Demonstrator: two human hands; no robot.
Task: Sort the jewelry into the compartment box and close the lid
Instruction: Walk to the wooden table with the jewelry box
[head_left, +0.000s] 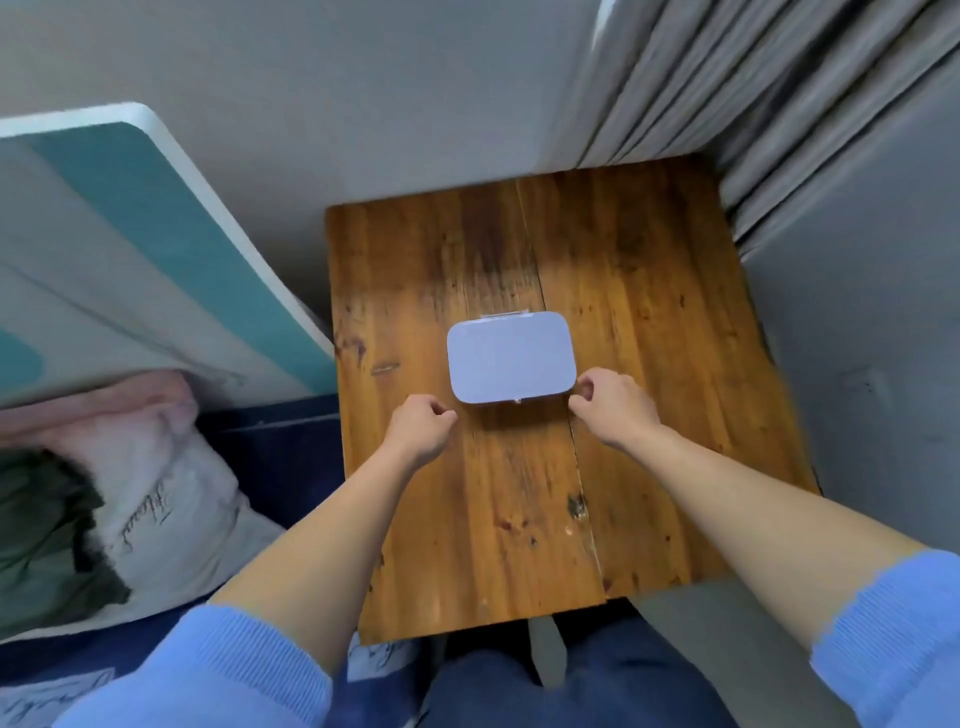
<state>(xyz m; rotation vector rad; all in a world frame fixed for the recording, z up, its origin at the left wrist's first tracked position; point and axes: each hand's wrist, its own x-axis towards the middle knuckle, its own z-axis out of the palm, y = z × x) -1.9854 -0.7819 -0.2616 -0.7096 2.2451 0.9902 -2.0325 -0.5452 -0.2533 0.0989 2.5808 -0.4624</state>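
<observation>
A pale lilac compartment box (511, 357) with rounded corners lies in the middle of the wooden table (649, 291), its lid down flat and a small clasp at its near edge. No jewelry shows outside it. My left hand (422, 422) hovers just off the box's near left corner, fingers curled in, holding nothing. My right hand (613, 402) sits by the near right corner, fingers also curled, close to the box but not gripping it.
Grey curtains (779, 104) hang along the table's right and far-right side. A grey wall stands behind. To the left lie a white and teal mattress (130, 223), a pillow (171, 499) and dark blue bedding.
</observation>
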